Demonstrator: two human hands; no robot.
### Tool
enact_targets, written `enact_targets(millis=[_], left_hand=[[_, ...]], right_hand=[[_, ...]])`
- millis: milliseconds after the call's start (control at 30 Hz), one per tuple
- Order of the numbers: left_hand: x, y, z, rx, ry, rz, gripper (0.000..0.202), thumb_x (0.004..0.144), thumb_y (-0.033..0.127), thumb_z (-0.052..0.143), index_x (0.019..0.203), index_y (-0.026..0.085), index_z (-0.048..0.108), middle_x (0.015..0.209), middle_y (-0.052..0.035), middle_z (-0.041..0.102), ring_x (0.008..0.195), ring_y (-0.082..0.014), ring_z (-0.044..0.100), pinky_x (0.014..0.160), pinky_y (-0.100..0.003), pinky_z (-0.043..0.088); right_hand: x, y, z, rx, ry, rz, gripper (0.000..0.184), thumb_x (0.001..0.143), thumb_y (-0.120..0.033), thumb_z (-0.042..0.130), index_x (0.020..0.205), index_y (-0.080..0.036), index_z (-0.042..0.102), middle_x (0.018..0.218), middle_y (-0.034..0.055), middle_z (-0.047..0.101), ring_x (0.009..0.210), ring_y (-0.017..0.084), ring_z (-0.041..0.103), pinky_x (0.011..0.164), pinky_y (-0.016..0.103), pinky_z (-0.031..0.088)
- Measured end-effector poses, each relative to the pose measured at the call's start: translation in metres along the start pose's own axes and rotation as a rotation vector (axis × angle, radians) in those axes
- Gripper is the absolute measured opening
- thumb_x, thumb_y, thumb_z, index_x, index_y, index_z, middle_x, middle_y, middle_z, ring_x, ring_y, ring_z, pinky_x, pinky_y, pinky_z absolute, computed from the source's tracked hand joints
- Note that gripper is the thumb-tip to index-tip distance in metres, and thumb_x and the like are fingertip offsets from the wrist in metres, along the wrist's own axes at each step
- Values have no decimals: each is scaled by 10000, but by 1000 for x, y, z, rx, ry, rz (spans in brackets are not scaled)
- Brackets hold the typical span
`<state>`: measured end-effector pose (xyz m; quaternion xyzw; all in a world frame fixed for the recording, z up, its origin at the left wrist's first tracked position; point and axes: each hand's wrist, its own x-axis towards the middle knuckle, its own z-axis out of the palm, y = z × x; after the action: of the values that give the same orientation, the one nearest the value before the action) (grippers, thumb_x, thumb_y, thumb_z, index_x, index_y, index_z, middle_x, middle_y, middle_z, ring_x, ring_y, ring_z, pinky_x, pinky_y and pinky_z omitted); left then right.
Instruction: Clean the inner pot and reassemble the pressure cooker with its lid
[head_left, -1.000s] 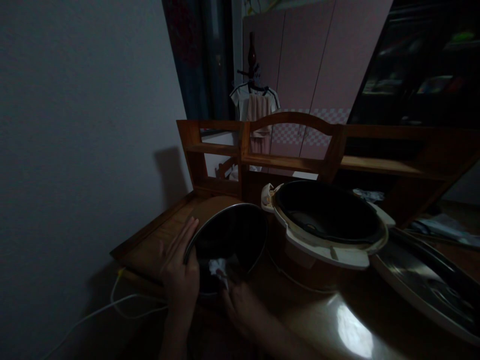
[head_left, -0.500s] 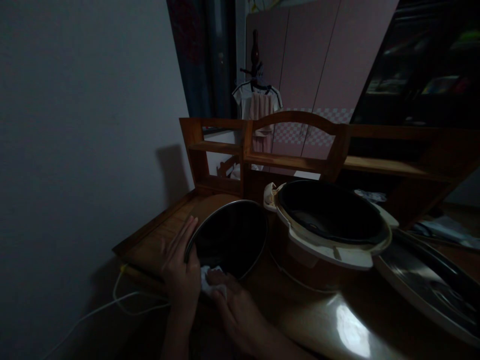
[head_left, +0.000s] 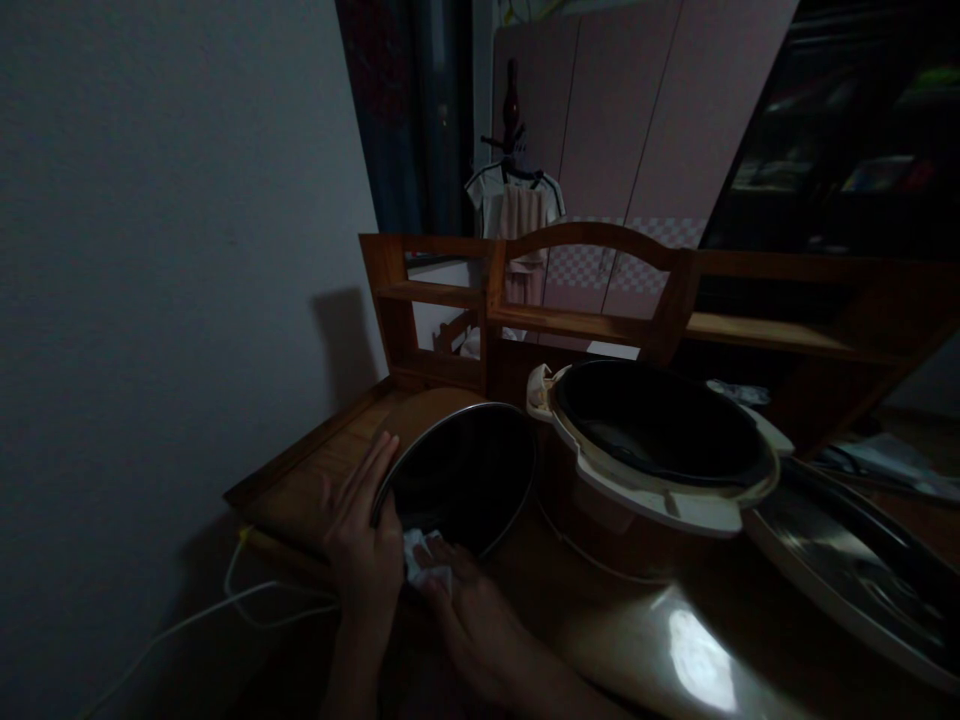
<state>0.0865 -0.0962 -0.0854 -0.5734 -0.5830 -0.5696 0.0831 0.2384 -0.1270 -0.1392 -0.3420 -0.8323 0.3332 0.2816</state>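
Pot (head_left: 472,470) tipped on its side by the tabletop's (head_left: 319,455) near edge, toward the left corner, mouth facing the person — and the left hand (head_left: 366,535) has its grip on the rim, thumb across the lip. The right hand (head_left: 476,600) holds a crumpled white wipe (head_left: 417,552), pressed against the rim's lower part. Risk here: that rounded wall could roll on the smooth top if the left grip loosens or the right pushes too hard — off the near edge, or into the cooker body (head_left: 645,545) just beside it.
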Motion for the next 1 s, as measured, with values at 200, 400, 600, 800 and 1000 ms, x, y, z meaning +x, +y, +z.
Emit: enact_targets(millis=[200,400,600,800,1000], left_hand=[[0,0,-1,5,1,-3,449,967,202,461,1390,314,564,1444,-34,588,1371,-216,511,1248,-484,177],[0,-1,-2,1,9,-11,446,969,197,463,1384,318,571,1437,-35,594,1368,-213,514,1248,-484,182],[0,0,-2,7,0,-18,450,976,202,452,1396,326,558,1453,-30,579,1374,-213,507,1246,-488,190],[-1,3,-1,10,-12,-17,463,968,187,444,1387,338,568,1465,-19,567,1377,-212,504,1249,-495,173],[0,4,-1,14,-14,-3,466,970,181,443,1395,331,561,1451,-29,581,1385,-213,496,1248,-501,167]], right_hand=[[2,1,-1,-79,18,-52,469,1094,-300,247,1500,-164,438,1528,105,481,1466,189,353,1231,398,268],[2,17,1,-240,3,-79,460,1085,-267,273,1494,-129,431,1516,127,489,1464,199,356,1239,404,245],[3,37,-8,-379,24,-69,470,1063,-250,325,1523,-183,398,1543,97,461,1469,205,347,1235,436,252],[9,52,-13,-535,100,12,419,1022,-284,429,1408,-182,560,1500,111,512,1425,260,418,1202,502,301],[15,54,-14,-567,158,-19,414,1030,-276,416,1384,-139,580,1463,134,546,1416,256,427,1194,479,318]])
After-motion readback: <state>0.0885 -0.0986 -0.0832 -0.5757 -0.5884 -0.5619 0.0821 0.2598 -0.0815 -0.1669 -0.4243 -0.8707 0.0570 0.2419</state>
